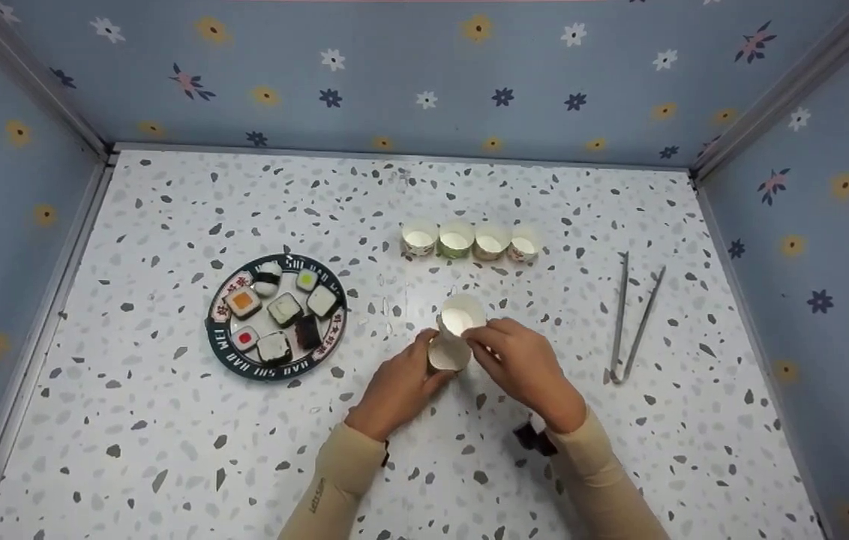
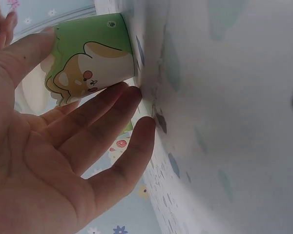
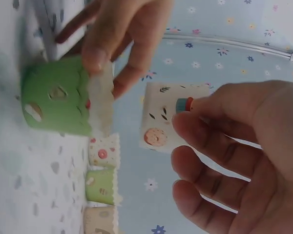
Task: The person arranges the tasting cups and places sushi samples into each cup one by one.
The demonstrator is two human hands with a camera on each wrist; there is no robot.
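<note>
A green paper baking cup (image 2: 97, 53) with a cartoon dog on its side stands on the speckled table. My left hand (image 1: 398, 386) holds this cup between thumb and fingers, near its scalloped rim. Its pale inside (image 1: 448, 356) faces up in the head view. Up off the table, just beyond the green cup, is a white paper cup (image 3: 161, 122) printed with doughnuts and leaves. Between thumb and forefinger, my right hand (image 1: 526, 364) pinches its rim. The other fingers of that hand are loosely bent.
Several small paper cups (image 1: 457, 241) stand in a row farther back. On the left, a round dark-rimmed plate (image 1: 222, 352) bears several sushi pieces (image 1: 286, 309). Metal tongs (image 1: 621, 322) lie spread on the right. Flowered blue panels (image 1: 409, 75) border the table.
</note>
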